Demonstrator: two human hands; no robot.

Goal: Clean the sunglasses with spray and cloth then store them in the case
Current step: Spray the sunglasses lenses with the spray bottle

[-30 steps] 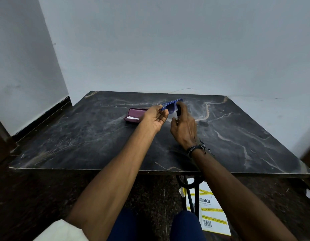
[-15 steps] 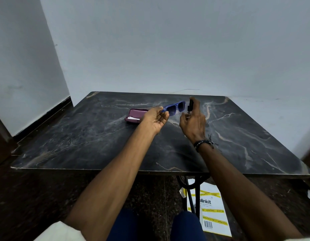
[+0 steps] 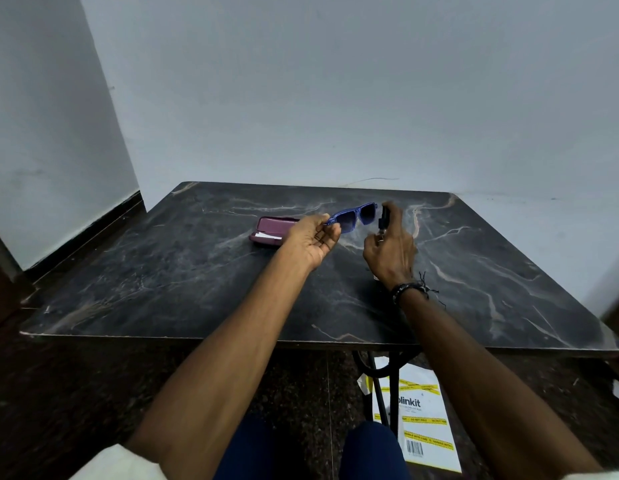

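- The left hand pinches the blue-framed dark-lensed sunglasses by their left end, above the tabletop.
- The right hand grips a small black spray bottle just beside the right lens.
- An open maroon case lies on the dark marbled tabletop, near white walls.

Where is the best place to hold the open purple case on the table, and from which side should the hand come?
Probably grip the case across its long sides, coming from above on its left end. It lies flat and open on the table, and the left hand with the sunglasses covers its right end.
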